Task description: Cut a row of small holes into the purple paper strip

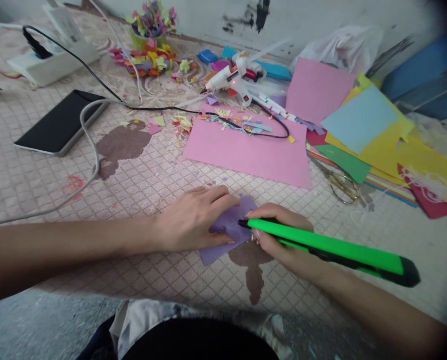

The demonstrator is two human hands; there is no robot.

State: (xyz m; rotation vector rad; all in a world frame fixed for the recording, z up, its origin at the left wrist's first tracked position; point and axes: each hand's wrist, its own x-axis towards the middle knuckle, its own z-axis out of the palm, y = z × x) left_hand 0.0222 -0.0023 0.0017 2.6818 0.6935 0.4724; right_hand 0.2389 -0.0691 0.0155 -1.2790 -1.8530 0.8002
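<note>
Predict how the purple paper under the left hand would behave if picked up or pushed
The purple paper looks thin, so it would probably feel light and might bend at an unsupported corner. Lying flat beneath the left hand, it seems likelier to slide than roll if released and pushed.

toward the far left corner of the table [159, 172] lies a power strip [64, 64], with a phone [60, 122] nearer the front edge.

Pale diamond-patterned cloth [156, 175] with brown motifs [124, 142] covers the table [396, 230]. Along the far edge stands a whitish wall [204, 20] bearing black smears [262, 16]; grey speckled floor [28, 325] shows beyond the near edge. The light is soft.
</note>
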